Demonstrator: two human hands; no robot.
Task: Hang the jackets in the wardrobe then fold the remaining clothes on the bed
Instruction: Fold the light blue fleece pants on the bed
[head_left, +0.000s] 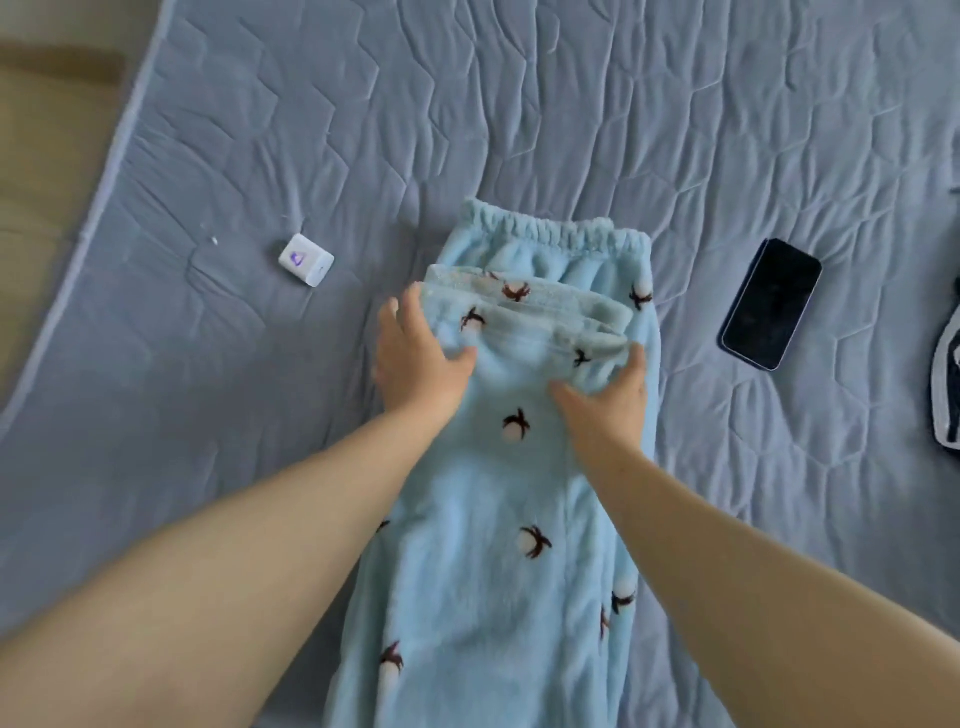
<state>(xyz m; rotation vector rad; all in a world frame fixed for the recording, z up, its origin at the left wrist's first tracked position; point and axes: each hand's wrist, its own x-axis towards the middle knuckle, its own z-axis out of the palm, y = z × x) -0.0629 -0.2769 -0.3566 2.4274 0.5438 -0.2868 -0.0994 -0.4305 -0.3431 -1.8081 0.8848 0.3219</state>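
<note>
Lying lengthwise down the middle of the bed (519, 104), the pale blue fleece trousers (493, 519) have their gathered waistband (556, 228) at the far end, and the leg ends are doubled back over the upper part, stopping just short of it. The left hand (415, 364) grips the left corner of that doubled layer, thumb on top and fingers round the side edge. The right hand (608, 395) holds the right corner the same way, thumb across the fleece and fingers curled over the edge. Open bedding lies on both sides of the trousers. A small white box (306, 260) sits well apart to the left, and a dark-screened phone (771, 304) lies face up near the right side, not touching the fabric. Beyond the waistband the cover runs bare to the top of the view. The fingertips of both hands are tucked into the pile, so how deep they reach under the fold I cannot tell. The near end of the trousers is cut off by the bottom edge. A dark garment (945, 395) with pale trim is mostly cut off at the right. The cover is grey-blue, quilted and creased, and a strip of tan floor (41, 156) shows past the bed's left edge.
</note>
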